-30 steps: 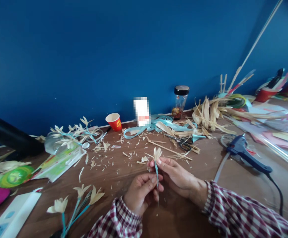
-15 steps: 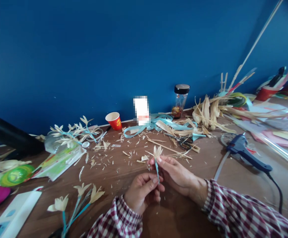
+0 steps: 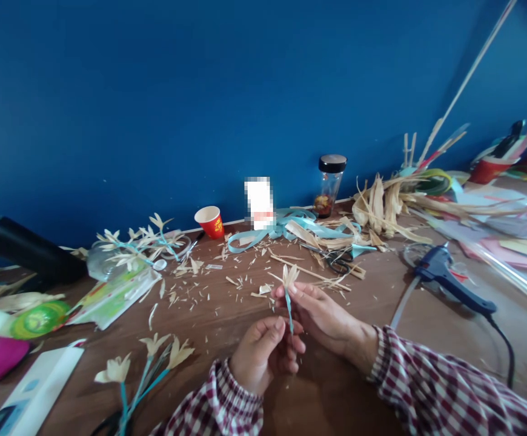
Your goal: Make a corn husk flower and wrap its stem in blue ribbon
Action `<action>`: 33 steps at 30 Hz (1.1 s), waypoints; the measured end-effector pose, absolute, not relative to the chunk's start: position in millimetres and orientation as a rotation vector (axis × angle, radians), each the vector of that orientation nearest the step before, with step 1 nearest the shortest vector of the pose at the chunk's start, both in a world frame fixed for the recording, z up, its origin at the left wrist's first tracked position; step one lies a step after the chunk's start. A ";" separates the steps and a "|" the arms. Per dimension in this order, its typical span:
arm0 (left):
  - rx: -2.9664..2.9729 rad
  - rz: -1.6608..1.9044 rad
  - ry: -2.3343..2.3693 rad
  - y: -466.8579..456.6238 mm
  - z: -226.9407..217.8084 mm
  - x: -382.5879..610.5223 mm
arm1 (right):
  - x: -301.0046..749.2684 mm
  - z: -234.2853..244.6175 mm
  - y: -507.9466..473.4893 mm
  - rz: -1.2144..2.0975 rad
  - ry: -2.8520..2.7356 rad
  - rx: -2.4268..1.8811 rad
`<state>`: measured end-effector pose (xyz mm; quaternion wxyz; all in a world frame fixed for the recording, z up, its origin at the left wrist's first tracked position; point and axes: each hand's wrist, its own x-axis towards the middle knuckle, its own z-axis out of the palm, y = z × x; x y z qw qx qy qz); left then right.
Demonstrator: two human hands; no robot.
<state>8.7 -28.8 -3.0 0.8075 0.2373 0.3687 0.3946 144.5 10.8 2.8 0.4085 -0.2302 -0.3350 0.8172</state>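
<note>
Both hands meet over the middle of the brown table (image 3: pixel 209 315). They hold a small husk flower (image 3: pixel 289 276) with pale pointed petals on a thin light-blue stem. My right hand (image 3: pixel 320 315) pinches it just under the petals. Lower down, my left hand (image 3: pixel 266 351) pinches the stem's bottom end between thumb and fingers. The flower stands nearly upright above the wood. Both sleeves are red-and-white checked.
Finished husk flowers (image 3: pixel 152 357) lie at the front left, more (image 3: pixel 136 245) at the back left. A blue glue gun (image 3: pixel 449 281) with cable lies right. A red paper cup (image 3: pixel 209 221), glass jar (image 3: pixel 329 184), blue ribbon (image 3: pixel 281 225), dried husks (image 3: pixel 381 206) and scraps crowd the back.
My left hand has slid slightly right and down along the stem. The view has shifted a little to the left. The flower stays in both hands.
</note>
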 end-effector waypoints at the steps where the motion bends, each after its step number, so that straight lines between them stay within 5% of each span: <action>1: 0.515 0.858 0.789 -29.5 -1.9 9.7 | 144.4 4.1 10.8 2.053 -0.827 -0.587; 26: 0.354 1.229 1.133 -64.7 4.3 29.9 | 146.6 12.9 -0.5 2.029 -1.026 -0.650; 33: 0.894 1.283 1.418 -100.7 3.0 18.7 | 142.3 7.4 -10.2 2.027 -1.200 -0.747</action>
